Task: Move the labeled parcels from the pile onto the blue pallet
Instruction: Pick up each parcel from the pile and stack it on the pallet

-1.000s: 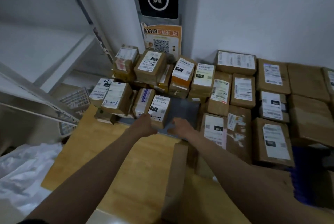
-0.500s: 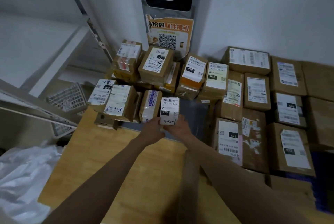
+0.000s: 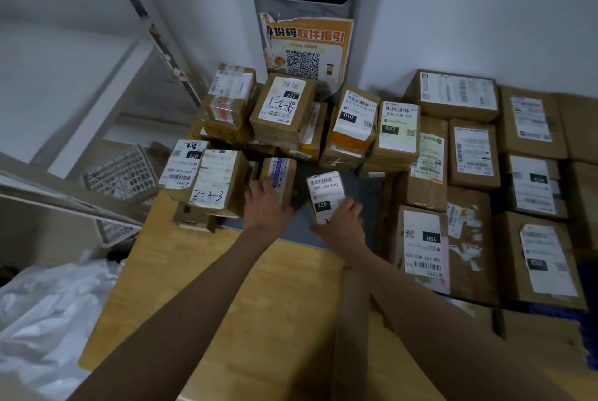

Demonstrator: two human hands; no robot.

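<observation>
Gripping the small parcel labelled 220 (image 3: 324, 196) in the right hand (image 3: 339, 226), fingers curled round its lower end, label facing up, over the grey mat (image 3: 356, 203) between the two stacks

Resting the left hand (image 3: 266, 206) on the narrow blue-striped parcel (image 3: 279, 179), fingers bent over its near side; cannot tell how firmly gripping

Leaning against that parcel on the left, the handwritten-label box (image 3: 215, 182) and the 070 box (image 3: 184, 163), both sitting at the far edge of the wooden board (image 3: 200, 297)

Piling up behind against the wall: the taped box (image 3: 229, 103), the 122 box (image 3: 283, 108), the 010 box (image 3: 354, 124) and the 032 box (image 3: 398, 129), packed touching one another

Filling the right side in tight rows, larger cartons such as the 15H box (image 3: 422, 247), lying on the blue pallet (image 3: 587, 310), only a blue strip showing at the right edge

Leaving open room only on the grey mat around the held parcel and on the wooden board nearer the camera

Hemming in the left side: a white wire basket (image 3: 119, 171) under the white shelf (image 3: 64, 193), contents not discernible, and white plastic bags (image 3: 48, 313) beside the board
</observation>
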